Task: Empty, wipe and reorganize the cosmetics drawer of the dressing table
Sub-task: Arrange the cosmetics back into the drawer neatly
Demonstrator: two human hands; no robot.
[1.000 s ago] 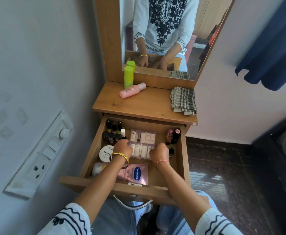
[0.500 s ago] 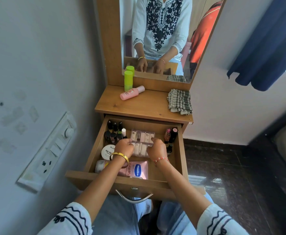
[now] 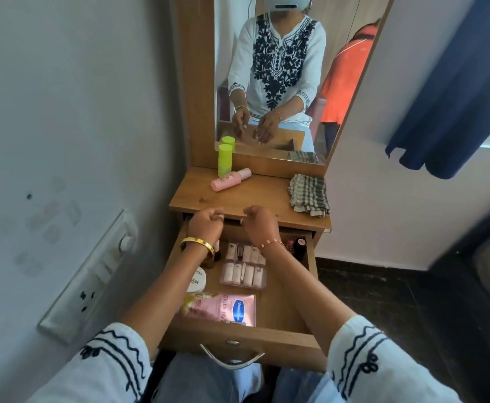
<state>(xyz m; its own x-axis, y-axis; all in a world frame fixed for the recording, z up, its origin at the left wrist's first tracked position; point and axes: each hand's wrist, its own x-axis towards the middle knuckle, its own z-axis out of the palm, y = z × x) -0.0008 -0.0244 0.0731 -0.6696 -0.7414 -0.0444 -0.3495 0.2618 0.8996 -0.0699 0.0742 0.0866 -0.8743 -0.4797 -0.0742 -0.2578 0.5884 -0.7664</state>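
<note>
The wooden drawer (image 3: 238, 338) of the dressing table stands pulled out over my lap. Inside lie a clear case of small tubes (image 3: 243, 271), a pink Vaseline sachet (image 3: 223, 309) and a white round tub (image 3: 197, 282). Dark nail polish bottles (image 3: 213, 257) are mostly hidden under my left wrist, and lipsticks (image 3: 296, 247) stand at the back right. My left hand (image 3: 206, 225) and my right hand (image 3: 259, 225) hover side by side above the drawer's back edge, fingers loosely bent, holding nothing.
On the table top (image 3: 261, 199) stand a green bottle (image 3: 225, 159), a pink bottle (image 3: 230, 179) lying flat and a folded checked cloth (image 3: 309, 194). The mirror (image 3: 281, 82) rises behind. A switch panel (image 3: 92, 274) sits on the left wall, and a blue curtain (image 3: 456, 82) hangs at right.
Both hands have lifted off the clear case and moved up and back to the drawer's rear edge. The case stays in the drawer. My view has tilted up.
</note>
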